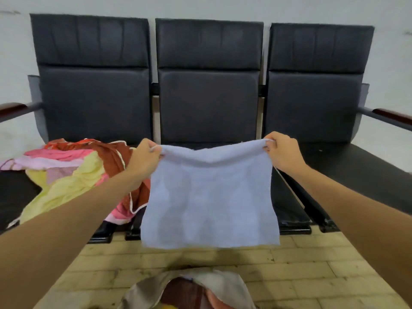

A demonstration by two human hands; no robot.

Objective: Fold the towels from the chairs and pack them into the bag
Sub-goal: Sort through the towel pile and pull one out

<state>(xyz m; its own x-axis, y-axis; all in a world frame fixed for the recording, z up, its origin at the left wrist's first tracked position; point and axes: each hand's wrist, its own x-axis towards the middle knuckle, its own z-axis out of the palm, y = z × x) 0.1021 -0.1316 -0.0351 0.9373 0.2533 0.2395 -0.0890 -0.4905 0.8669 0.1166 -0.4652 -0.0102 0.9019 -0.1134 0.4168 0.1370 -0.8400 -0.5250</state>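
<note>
Three dark padded chairs [208, 103] show, joined in one row, with two wood-topped armrests [13, 108], one at each end. There are two hands, one left hand [145, 157] and one right hand [283, 152], and between them one pale blue towel [209, 197]. One heap of coloured towels [73, 170] shows at least four colours, its exact number lost in the folds, and there is one open bag [227, 284].

I see a row of three dark padded chairs [207, 103] joined side by side, their backs against a plain pale wall [200, 7]. A wood-topped armrest [13, 108] caps each end. The floor [301, 259] below is worn, yellowish, brick-patterned tile. Light looks soft and even.
</note>
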